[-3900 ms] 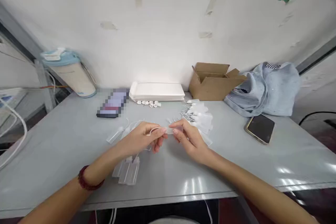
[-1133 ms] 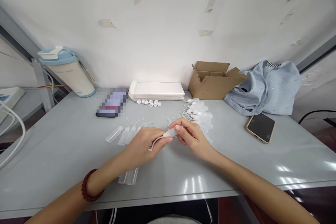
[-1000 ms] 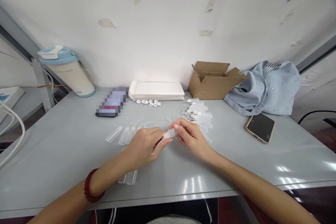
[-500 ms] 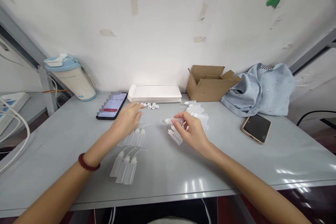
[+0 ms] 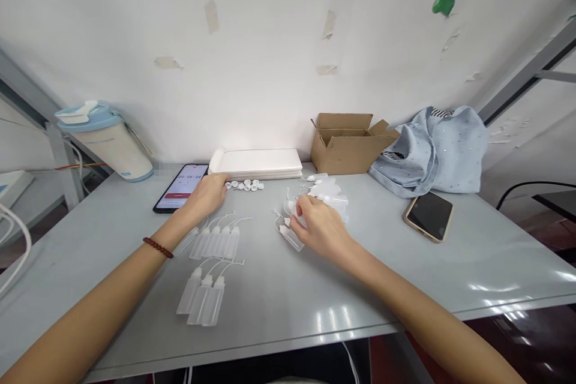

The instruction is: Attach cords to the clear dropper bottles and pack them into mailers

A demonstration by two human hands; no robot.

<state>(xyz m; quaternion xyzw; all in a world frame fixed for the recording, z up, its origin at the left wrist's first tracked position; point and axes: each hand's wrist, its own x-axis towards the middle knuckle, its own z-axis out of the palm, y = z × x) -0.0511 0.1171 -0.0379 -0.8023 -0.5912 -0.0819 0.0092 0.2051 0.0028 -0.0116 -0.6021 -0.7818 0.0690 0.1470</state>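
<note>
My left hand is closed at the left end of a cluster of small white caps; whatever its fingertips hold is too small to name. My right hand pinches at the near edge of a loose pile of clear bottles, its fingers hiding what they grip. A single clear bottle lies just left of it, by the fingertips. Below my left hand, several bottles with thin bent tubes lie side by side in an upper row. A lower group of three bottles rests nearer the table edge.
A stack of white trays lies against the wall, with an open cardboard box and a light blue bag to its right. One phone and a tumbler stand left; another phone lies right.
The view has shifted slightly. My left hand has drawn back left, uncovering more caps and bottles. The bottle seen between my right fingers earlier is now hidden or among the others.
</note>
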